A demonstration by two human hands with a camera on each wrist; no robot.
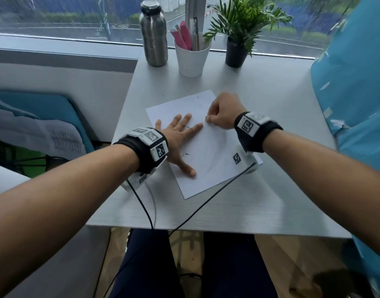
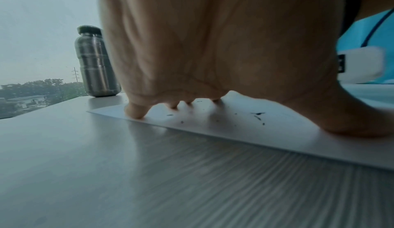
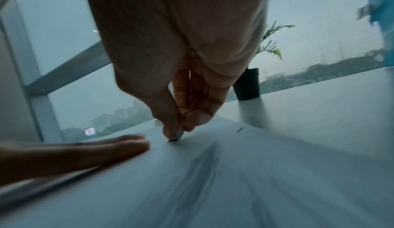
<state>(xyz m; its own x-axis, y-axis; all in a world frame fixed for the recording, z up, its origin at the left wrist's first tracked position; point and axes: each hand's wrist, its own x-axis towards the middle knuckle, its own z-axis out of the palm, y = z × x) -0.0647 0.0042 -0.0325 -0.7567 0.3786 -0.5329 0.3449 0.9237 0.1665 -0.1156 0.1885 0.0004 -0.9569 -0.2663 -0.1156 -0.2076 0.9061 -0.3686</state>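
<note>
left hand (image 1: 178,138): is lying flat on the left half of the sheet of paper (image 1: 208,151), fingers straight and spread, palm and thumb pressing it down onto the table (image 1: 227,207). It is gripping nothing.
sheet of paper: is lying slightly skewed in the middle of the table, under both hands. Faint grey strokes and a few dark specks (image 2: 258,115) are showing on it.
small grey piece (image 3: 176,135): is sitting in the pinch of the right hand (image 1: 224,112), its lower tip touching the sheet just beside the left hand's fingertips. The blur is hiding what it is.
right hand: is arching knuckles-up over the sheet's far right part. Thumb and forefinger are curling together and clamping the small grey piece, with the other fingers tucking in behind.
back row: a steel bottle (image 1: 153,33), a white cup (image 1: 192,61) holding pens, and a potted plant (image 1: 238,24) are standing along the window edge, well apart from the sheet.
</note>
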